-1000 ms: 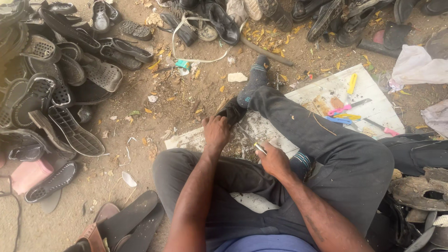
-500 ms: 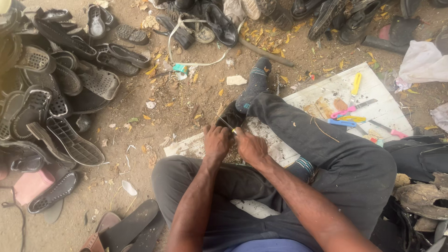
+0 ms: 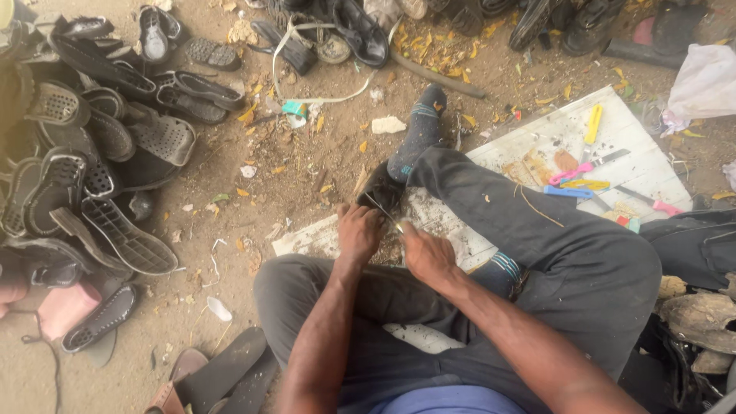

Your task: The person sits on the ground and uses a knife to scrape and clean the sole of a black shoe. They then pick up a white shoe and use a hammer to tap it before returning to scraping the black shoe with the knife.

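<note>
Black shoe soles (image 3: 115,230) lie heaped at left on the dirt. My left hand (image 3: 359,231) grips a dark shoe piece (image 3: 379,192) on the white board (image 3: 529,146). My right hand (image 3: 426,253) has come in beside it since a second ago, closed on a thin blade (image 3: 386,215). Coloured cutters (image 3: 571,180) lie at right.

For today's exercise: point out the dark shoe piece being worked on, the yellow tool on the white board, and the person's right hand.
dark shoe piece (image 3: 379,189), head view, upper surface.
yellow tool (image 3: 593,123), head view, mid-handle.
right hand (image 3: 426,251), head view, back of hand.
</note>
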